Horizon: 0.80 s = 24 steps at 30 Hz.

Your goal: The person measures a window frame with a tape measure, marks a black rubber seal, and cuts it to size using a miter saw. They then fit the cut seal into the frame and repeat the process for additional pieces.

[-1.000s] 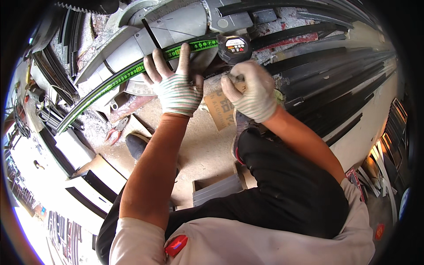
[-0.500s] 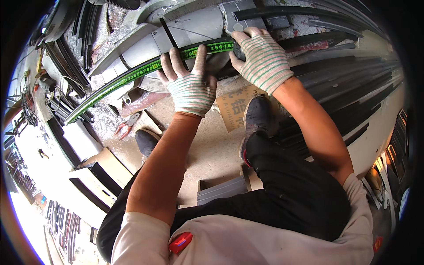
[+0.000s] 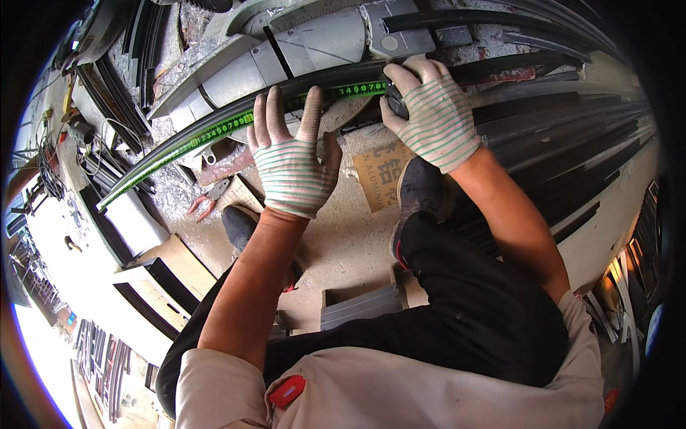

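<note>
A green tape measure blade (image 3: 214,131) runs out to the left along a long black profile (image 3: 221,111). My right hand (image 3: 434,114), in a striped knit glove, is closed around the dark tape measure case (image 3: 396,101) at the blade's right end. My left hand (image 3: 291,166), gloved alike, has its fingers stretched out and spread over the blade and the profile. Its fingertips hide part of the markings, and its thumb is bent at the side. Behind the profile lies the grey metal bed of a saw (image 3: 314,44), with a dark slot across it.
Several black profiles (image 3: 557,121) lie to the right. Red-handled pliers (image 3: 209,199) rest on the floor left of my shoes. A printed cardboard piece (image 3: 379,179) lies by my right shoe (image 3: 421,187). Long strips and a cable clutter the far left.
My left hand has shifted left and nearer to me. My right hand has come slightly nearer with the tape measure case. The blade has dropped a little away from the black profile.
</note>
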### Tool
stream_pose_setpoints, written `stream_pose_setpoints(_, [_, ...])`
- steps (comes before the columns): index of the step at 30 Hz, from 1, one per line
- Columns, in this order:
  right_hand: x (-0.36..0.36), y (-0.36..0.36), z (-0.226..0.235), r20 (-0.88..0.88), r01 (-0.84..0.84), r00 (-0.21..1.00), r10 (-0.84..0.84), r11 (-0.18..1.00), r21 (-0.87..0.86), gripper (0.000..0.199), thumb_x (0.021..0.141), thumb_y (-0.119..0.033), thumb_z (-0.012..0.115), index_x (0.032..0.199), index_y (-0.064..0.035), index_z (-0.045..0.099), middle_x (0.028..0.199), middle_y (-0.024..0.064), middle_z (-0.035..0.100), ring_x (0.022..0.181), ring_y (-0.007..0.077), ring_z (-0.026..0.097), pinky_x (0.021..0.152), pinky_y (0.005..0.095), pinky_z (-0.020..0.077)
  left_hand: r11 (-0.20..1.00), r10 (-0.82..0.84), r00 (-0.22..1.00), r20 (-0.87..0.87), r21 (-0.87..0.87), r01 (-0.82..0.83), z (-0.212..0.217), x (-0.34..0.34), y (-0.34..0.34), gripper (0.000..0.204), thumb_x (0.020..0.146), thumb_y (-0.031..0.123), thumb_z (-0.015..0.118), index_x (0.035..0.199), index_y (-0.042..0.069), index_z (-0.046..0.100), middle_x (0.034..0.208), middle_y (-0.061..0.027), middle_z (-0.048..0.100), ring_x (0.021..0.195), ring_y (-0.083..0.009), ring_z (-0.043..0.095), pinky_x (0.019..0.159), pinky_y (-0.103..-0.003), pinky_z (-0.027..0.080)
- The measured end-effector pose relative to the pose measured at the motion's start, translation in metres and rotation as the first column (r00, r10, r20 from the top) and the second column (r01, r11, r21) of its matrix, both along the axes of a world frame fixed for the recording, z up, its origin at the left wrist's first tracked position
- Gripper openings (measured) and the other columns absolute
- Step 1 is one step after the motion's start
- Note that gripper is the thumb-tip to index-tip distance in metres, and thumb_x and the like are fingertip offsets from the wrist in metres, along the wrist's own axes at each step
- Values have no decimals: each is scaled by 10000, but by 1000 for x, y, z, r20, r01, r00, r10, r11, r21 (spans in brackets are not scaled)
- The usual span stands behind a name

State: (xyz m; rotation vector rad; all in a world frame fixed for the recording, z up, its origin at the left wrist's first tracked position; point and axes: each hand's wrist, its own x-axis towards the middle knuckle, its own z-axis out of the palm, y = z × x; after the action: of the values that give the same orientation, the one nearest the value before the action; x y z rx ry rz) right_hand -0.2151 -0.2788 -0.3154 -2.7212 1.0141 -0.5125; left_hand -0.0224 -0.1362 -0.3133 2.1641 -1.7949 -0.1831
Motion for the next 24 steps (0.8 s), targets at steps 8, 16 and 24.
stream_pose_setpoints(8, [-26, 43, -3, -94, -64, 991, 93, 960, 272, 496, 788, -242, 809, 1216, -54, 644, 1178, 169, 603, 1100, 355, 612, 924, 454, 563, 997, 13, 994, -113, -70, -21, 26, 31, 29, 502, 863, 54, 725, 1354, 70, 623, 1199, -201, 689, 978, -360, 735, 829, -402, 611])
stream_pose_setpoints(16, [-46, 82, -57, -236, -54, 951, 201, 858, 511, 453, 840, -282, 754, 1208, -42, 645, 1174, 169, 612, 1118, 349, 589, 951, 472, 533, 998, 61, 988, 139, -31, -57, 29, 125, 21, 424, 892, 121, 722, 1295, 30, 626, 1186, -195, 666, 1056, -377, 669, 934, -443, 552])
stream_pose_setpoints(24, [-50, 80, -83, -332, -36, 910, 247, 846, 532, 472, 836, -316, 759, 1205, -45, 643, 1210, 163, 607, 1149, 352, 577, 980, 472, 507, 873, 32, 870, 493, 410, -264, 14, 225, 40, 693, 779, 159, 693, 1447, 61, 532, 1457, -191, 529, 1363, -378, 497, 1166, -485, 384])
